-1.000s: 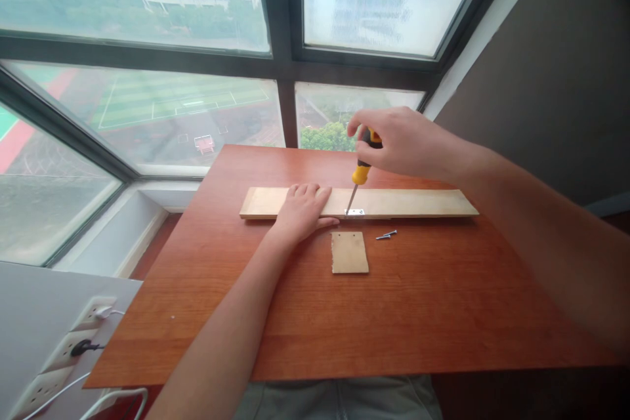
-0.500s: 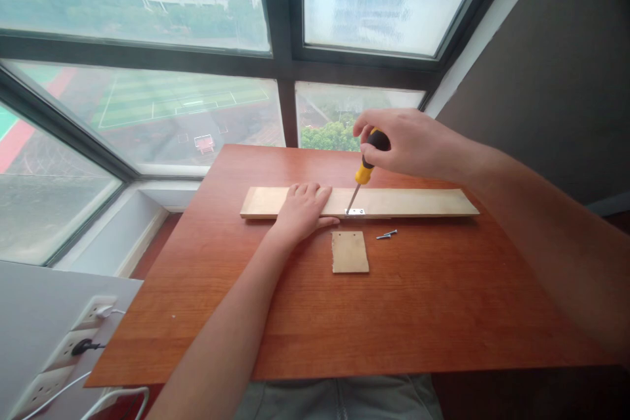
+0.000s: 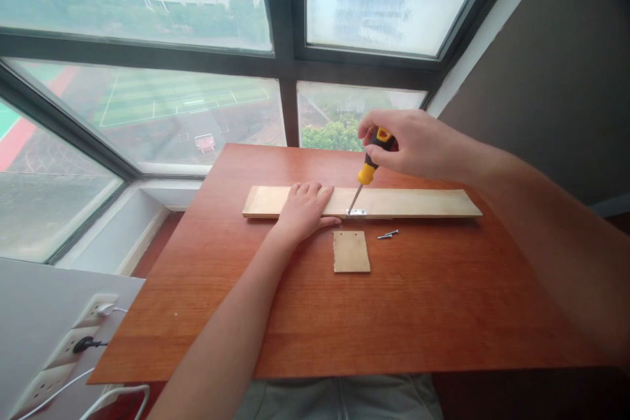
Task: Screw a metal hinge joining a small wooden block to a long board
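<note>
I have the right hand [image 3: 401, 139] pinching the screwdriver [image 3: 366, 174], which leans with its tip at the small metal plate [image 3: 361, 212] on the near edge of the board [image 3: 418, 201]. My left hand [image 3: 304, 209] lies spread over that board, left of the plate. Nearer my camera, the tabletop [image 3: 305, 321] carries a wooden piece [image 3: 351, 253] and two screws [image 3: 388, 235].

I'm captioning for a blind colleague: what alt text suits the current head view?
The right hand holds a yellow-and-black screwdriver, its tip at a metal plate on the near edge of a long wooden board. The left hand rests on the board; a small tan panel and two screws lie nearer on the table.
</note>
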A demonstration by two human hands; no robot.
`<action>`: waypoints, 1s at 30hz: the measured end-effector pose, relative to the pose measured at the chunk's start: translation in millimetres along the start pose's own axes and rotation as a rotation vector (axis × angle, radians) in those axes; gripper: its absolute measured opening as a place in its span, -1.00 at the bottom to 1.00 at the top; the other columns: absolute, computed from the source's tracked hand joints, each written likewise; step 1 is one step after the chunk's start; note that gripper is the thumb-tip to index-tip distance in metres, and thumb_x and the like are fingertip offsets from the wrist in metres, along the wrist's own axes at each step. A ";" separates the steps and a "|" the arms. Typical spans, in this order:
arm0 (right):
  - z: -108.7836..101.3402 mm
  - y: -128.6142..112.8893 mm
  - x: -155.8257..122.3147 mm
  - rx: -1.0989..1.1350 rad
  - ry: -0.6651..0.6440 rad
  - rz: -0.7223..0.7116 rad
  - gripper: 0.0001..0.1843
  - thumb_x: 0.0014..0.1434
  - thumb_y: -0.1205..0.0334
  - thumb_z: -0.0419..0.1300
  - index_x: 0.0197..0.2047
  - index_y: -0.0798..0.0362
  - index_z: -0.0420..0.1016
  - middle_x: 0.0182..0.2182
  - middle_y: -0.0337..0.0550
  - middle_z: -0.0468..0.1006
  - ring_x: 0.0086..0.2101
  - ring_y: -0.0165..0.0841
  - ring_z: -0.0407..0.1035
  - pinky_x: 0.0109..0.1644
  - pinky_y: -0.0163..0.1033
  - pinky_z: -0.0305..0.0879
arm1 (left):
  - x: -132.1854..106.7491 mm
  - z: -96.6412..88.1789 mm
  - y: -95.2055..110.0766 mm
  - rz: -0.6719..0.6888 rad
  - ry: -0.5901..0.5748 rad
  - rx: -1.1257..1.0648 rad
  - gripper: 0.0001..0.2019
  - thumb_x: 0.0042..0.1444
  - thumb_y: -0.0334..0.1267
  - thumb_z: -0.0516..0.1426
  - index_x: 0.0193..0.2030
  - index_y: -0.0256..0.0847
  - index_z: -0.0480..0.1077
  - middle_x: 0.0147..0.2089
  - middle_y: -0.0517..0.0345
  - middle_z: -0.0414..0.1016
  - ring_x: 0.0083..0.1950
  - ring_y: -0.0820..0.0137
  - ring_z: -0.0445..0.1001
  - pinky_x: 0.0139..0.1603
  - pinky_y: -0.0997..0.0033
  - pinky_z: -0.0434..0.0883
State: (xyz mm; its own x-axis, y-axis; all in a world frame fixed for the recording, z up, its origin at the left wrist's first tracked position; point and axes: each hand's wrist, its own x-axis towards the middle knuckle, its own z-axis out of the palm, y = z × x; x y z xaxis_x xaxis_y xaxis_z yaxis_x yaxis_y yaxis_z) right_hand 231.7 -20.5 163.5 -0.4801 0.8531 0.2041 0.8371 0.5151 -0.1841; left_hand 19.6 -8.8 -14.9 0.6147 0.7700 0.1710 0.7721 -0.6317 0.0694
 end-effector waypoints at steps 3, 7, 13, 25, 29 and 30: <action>-2.4 -1.6 -0.8 -0.017 -0.005 0.036 -0.85 0.19 0.18 0.11 -0.19 -0.02 0.46 -0.32 -0.19 0.55 -0.33 -0.31 0.37 -0.26 -0.19 0.21 | 0.3 0.1 0.1 -0.004 -0.001 -0.015 -0.30 0.13 0.27 0.12 0.26 -0.16 0.22 0.12 -0.15 0.37 0.12 0.05 0.32 0.16 0.12 0.16; 0.8 -6.0 -1.6 -0.049 0.039 0.082 -0.74 0.26 0.00 0.07 -0.33 -0.05 0.45 -0.43 -0.19 0.52 -0.41 -0.31 0.33 -0.33 -0.18 0.16 | 1.1 0.2 -0.1 -0.015 -0.010 -0.022 -0.30 0.11 0.28 0.12 0.25 -0.13 0.22 0.11 -0.12 0.37 0.12 0.06 0.32 0.15 0.13 0.16; 3.4 -1.2 1.2 -0.010 0.029 -0.002 -0.89 0.18 0.22 0.10 -0.23 -0.04 0.43 -0.29 -0.19 0.55 -0.31 -0.29 0.38 -0.23 -0.18 0.23 | 1.3 0.7 -0.2 -0.015 0.002 -0.006 -0.29 0.10 0.29 0.13 0.24 -0.14 0.23 0.09 -0.13 0.38 0.10 0.06 0.34 0.12 0.15 0.18; 0.8 -11.1 0.3 -0.123 0.012 0.124 -0.75 0.26 0.01 0.06 -0.35 -0.04 0.39 -0.43 -0.14 0.53 -0.40 -0.25 0.34 -0.35 -0.14 0.11 | 2.2 -1.0 1.1 -0.026 -0.018 0.022 -0.27 0.10 0.31 0.11 0.24 -0.16 0.24 0.06 -0.13 0.38 0.04 0.06 0.36 0.08 0.16 0.20; 1.8 -6.1 -0.2 -0.082 0.007 0.073 -0.89 0.21 0.16 0.08 -0.29 -0.03 0.40 -0.33 -0.15 0.56 -0.30 -0.25 0.39 -0.27 -0.14 0.19 | 2.5 0.3 0.2 -0.025 -0.024 0.018 -0.27 0.10 0.32 0.10 0.24 -0.16 0.24 0.06 -0.13 0.37 0.04 0.07 0.36 0.07 0.17 0.19; 1.7 -4.3 -0.4 -0.082 0.003 0.074 -0.90 0.19 0.18 0.09 -0.26 -0.03 0.40 -0.30 -0.15 0.56 -0.29 -0.24 0.39 -0.26 -0.14 0.20 | 2.5 0.5 -0.1 -0.024 -0.026 0.016 -0.27 0.10 0.32 0.10 0.25 -0.15 0.24 0.06 -0.13 0.37 0.04 0.07 0.36 0.07 0.17 0.19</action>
State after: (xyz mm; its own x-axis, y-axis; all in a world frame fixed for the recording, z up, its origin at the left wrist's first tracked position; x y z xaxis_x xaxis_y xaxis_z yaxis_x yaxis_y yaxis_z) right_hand 227.9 -22.9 162.6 -0.4157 0.8883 0.1954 0.8889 0.4423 -0.1197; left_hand 21.2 -6.8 -14.9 0.5996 0.7872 0.1441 0.7891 -0.6116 0.0572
